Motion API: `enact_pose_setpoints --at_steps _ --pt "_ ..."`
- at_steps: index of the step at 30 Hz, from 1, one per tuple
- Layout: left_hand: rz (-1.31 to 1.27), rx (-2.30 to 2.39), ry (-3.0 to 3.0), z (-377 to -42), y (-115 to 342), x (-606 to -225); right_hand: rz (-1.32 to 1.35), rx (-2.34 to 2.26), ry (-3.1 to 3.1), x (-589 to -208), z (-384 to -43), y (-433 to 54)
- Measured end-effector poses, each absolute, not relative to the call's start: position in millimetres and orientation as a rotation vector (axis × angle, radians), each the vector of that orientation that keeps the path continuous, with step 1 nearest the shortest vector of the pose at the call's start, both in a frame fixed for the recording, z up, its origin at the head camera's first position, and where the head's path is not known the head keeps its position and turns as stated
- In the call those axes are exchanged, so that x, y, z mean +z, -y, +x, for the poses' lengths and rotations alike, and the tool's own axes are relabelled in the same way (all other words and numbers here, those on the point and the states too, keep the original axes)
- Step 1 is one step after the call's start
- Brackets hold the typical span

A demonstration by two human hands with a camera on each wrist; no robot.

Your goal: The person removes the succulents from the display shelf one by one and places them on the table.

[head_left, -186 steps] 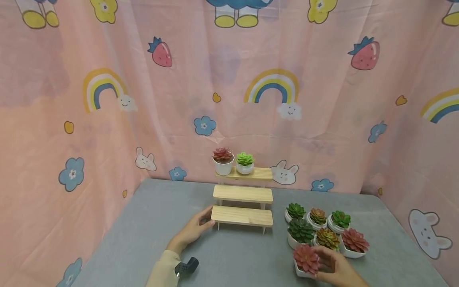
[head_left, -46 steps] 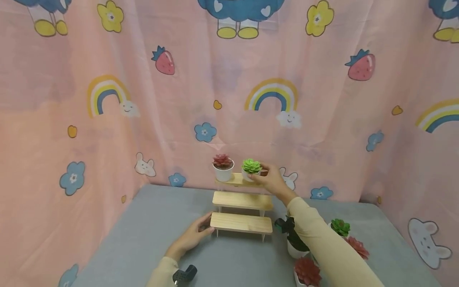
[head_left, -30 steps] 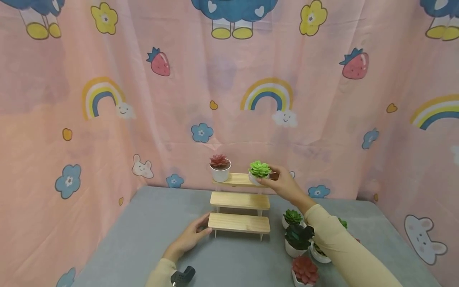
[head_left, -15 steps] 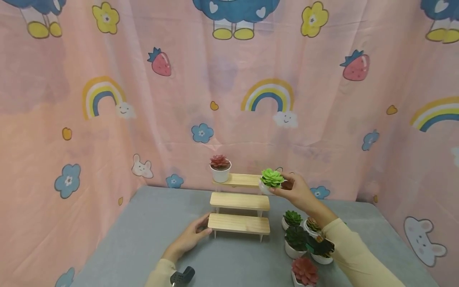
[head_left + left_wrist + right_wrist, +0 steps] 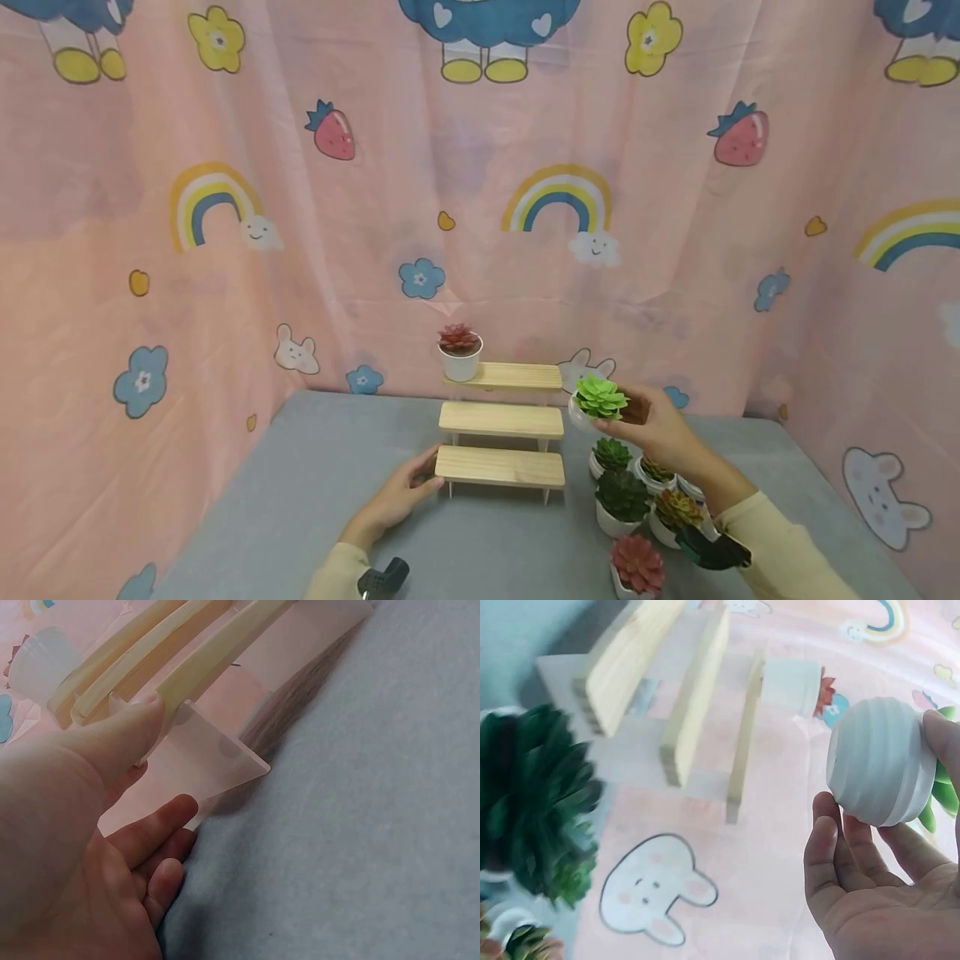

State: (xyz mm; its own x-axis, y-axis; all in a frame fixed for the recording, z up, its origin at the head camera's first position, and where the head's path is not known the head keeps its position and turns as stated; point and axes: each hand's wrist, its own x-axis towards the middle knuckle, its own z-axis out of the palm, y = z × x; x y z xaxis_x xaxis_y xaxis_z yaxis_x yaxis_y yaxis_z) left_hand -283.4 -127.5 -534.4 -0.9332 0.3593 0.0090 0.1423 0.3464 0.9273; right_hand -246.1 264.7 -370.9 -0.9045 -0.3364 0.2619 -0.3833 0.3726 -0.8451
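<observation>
My right hand (image 5: 660,429) holds a bright green potted succulent (image 5: 600,397) in the air, to the right of a three-step wooden display stand (image 5: 500,467). In the right wrist view its ribbed white pot (image 5: 877,761) sits between thumb and fingers. My left hand (image 5: 397,496) grips the left end of the stand's lowest step. In the left wrist view the thumb (image 5: 127,735) lies on the plank's end, and bent fingers rest by the translucent support (image 5: 199,761). A dark red potted succulent (image 5: 460,354) stands on the top step, at its left end.
Several potted succulents crowd the grey table (image 5: 300,500) right of the stand, among them a dark green one (image 5: 621,496) and a pink-red one (image 5: 637,567) in front. My right forearm hides part of the group. A pink printed curtain (image 5: 480,308) hangs behind.
My right hand went from the pink-red succulent to the top step, took the bright green one and carried it off rightward and down. The left hand stays at the stand.
</observation>
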Motion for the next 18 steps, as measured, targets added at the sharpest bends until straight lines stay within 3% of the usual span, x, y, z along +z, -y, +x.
enact_pose_setpoints --at_steps 18 --pt "0.45 1.643 -2.397 -282.1 125.6 -531.5 0.548 1.536 2.645 -397.6 -216.2 -307.5"
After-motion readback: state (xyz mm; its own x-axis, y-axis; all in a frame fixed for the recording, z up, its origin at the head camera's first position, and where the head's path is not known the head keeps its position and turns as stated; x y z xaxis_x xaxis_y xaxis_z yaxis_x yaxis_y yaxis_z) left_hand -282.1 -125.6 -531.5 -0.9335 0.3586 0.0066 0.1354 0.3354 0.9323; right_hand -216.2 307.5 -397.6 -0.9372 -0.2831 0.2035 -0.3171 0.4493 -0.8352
